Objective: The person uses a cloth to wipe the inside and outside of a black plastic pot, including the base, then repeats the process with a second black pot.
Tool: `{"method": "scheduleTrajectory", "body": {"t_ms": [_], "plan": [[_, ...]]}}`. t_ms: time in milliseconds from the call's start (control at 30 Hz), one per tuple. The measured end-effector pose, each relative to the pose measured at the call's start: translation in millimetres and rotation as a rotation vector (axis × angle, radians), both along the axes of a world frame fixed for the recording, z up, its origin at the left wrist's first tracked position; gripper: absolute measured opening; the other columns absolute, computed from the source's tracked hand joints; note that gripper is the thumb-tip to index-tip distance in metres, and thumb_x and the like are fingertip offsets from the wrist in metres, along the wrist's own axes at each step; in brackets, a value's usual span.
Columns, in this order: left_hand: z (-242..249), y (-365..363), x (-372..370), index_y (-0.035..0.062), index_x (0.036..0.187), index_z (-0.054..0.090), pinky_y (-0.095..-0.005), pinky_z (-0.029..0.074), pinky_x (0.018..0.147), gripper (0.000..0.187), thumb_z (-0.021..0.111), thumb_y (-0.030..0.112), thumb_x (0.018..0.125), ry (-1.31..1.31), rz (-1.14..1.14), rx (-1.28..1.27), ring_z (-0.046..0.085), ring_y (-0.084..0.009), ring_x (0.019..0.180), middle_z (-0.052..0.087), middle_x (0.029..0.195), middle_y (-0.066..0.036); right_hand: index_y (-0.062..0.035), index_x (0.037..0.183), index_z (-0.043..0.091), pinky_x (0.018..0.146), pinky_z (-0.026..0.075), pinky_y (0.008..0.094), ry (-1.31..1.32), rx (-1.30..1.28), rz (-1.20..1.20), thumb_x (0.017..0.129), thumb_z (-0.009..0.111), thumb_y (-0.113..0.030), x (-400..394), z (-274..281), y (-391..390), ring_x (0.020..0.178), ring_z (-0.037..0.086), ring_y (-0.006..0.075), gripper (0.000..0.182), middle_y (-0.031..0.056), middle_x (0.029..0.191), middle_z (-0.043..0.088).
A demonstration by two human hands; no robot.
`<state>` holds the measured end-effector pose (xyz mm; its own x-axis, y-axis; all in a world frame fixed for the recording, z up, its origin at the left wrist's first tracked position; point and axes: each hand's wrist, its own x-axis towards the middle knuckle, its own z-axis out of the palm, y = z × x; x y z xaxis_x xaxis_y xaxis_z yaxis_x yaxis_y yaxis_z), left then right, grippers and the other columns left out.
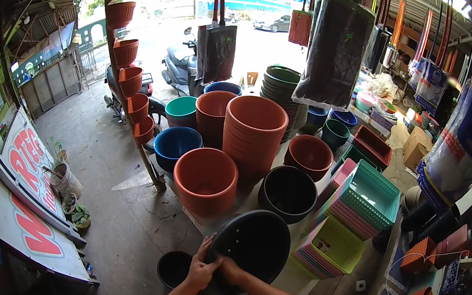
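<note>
Because the black plastic pot (263,241) looks thin-walled, it is probably light, slightly flexible and smooth, best held by its rim. It tilts between the hands: the left hand (199,268) curls around its edge; the right hand (232,271) touches it, its grip hidden. Two more black pots sit nearby, one ahead (289,191), one left (172,283); beyond, six planters (130,80) hang.

both hands, left hand (200,269) and right hand (229,270), are on a tilted black pot (254,246). a smaller black pot (174,269) sits on the floor (121,233) near the left hand; terracotta pots (204,182) stand beyond.
</note>
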<state>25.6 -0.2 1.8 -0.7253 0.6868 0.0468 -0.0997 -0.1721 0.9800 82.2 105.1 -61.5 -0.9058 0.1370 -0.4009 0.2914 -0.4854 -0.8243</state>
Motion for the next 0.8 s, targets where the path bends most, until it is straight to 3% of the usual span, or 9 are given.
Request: {"method": "scheduleTrajectory", "body": {"t_ms": [100, 133, 200, 367, 433, 500, 600, 700, 800], "plan": [[-9, 1, 4, 0.0013, 0.137, 0.05, -0.0382, 0.009, 0.118, 0.054, 0.068, 0.005, 0.086, -0.114, -0.004, 0.066, 0.015, -0.0255, 0.148, 0.038, 0.152, -0.01, -0.0007, 0.126, 0.054, 0.103, 0.044, 0.0397, 0.006, -0.514, -0.402, 0.101, 0.041, -0.046, -17, 53, 26, 0.105, 0.063, 0.0298, 0.054, 0.0156, 0.12, 0.062], [-14, 0, 5, 0.0013, 0.137, 0.05, -0.0382, 0.009, 0.118, 0.054, 0.068, 0.005, 0.086, -0.112, -0.006, 0.067, 0.015, -0.0255, 0.148, 0.038, 0.152, -0.01, -0.0007, 0.126, 0.054, 0.103, 0.044, 0.0397, 0.008, -0.513, -0.403, 0.101, 0.041, -0.046, -17, 66, 39, 0.105, 0.063, 0.0298, 0.054, 0.0156, 0.12, 0.062], [-16, 1, 6, 0.0033, 0.139, 0.047, -0.0323, 0.037, 0.107, 0.053, 0.065, -0.001, 0.09, -0.155, 0.041, 0.079, 0.051, -0.015, 0.122, 0.057, 0.132, -0.006, -0.0005, 0.122, 0.056, 0.103, 0.044, 0.0448, 0.216, -0.608, -0.686, 0.101, 0.04, -0.047, -14, 85, 63, 0.108, 0.062, 0.0309, 0.053, 0.0163, 0.117, 0.063], [-18, 7, 13, 0.0028, 0.135, 0.049, -0.0299, 0.047, 0.095, 0.045, 0.064, 0.003, 0.092, -0.275, 0.062, 0.121, 0.06, -0.0133, 0.105, 0.063, 0.118, -0.004, 0.0021, 0.125, 0.054, 0.105, 0.042, 0.0452, 0.302, -0.501, -0.845, 0.101, 0.04, -0.046, 0, 47, 57, 0.112, 0.06, 0.032, 0.055, 0.0197, 0.12, 0.061], [-21, 9, 13, 0.0025, 0.133, 0.049, -0.0295, 0.048, 0.092, 0.043, 0.064, 0.004, 0.093, -0.287, 0.054, 0.108, 0.06, -0.0135, 0.103, 0.063, 0.116, -0.004, 0.0026, 0.132, 0.049, 0.108, 0.039, 0.0396, 0.031, 0.274, -0.69, 0.102, 0.041, -0.044, 6, 16, 35, 0.117, 0.056, 0.0271, 0.056, 0.018, 0.126, 0.059], [-13, 10, 8, -0.0009, 0.134, 0.049, -0.0288, 0.042, 0.1, 0.045, 0.064, 0.008, 0.094, -0.415, 0.1, 0.11, 0.054, -0.0145, 0.115, 0.058, 0.125, -0.006, 0.0051, 0.138, 0.043, 0.104, 0.04, 0.0339, 0.044, 0.476, -0.263, 0.103, 0.04, -0.04, 28, 29, 7, 0.12, 0.053, 0.0218, 0.058, 0.0139, 0.127, 0.057], [-6, 8, -2, -0.0016, 0.135, 0.049, -0.0293, 0.041, 0.101, 0.047, 0.063, 0.0, 0.09, -0.277, 0.126, 0.116, 0.054, -0.0152, 0.116, 0.058, 0.127, -0.008, 0.0018, 0.136, 0.047, 0.103, 0.04, 0.0361, 0.0, 0.075, -0.075, 0.102, 0.041, -0.044, 44, 48, -15, 0.12, 0.05, 0.0194, 0.057, 0.0121, 0.124, 0.057], [-22, 2, -14, -0.0037, 0.135, 0.047, -0.0289, 0.04, 0.102, 0.057, 0.056, -0.01, 0.079, -0.194, 0.157, 0.097, 0.054, -0.0163, 0.117, 0.057, 0.129, -0.01, -0.0005, 0.132, 0.051, 0.102, 0.04, 0.0386, 0.174, 0.443, 0.042, 0.098, 0.045, -0.049, 62, 25, -8, 0.116, 0.054, 0.0251, 0.059, 0.016, 0.122, 0.059], [-12, -4, -17, -0.0059, 0.137, 0.045, -0.0279, 0.038, 0.104, 0.069, 0.047, -0.014, 0.069, -0.304, 0.121, 0.113, 0.054, -0.0173, 0.12, 0.056, 0.131, -0.011, -0.0018, 0.129, 0.054, 0.101, 0.041, 0.0417, -0.032, 1.168, 0.451, 0.092, 0.053, -0.052, 80, 17, 23, 0.116, 0.054, 0.0314, 0.063, 0.0216, 0.125, 0.057]]}}
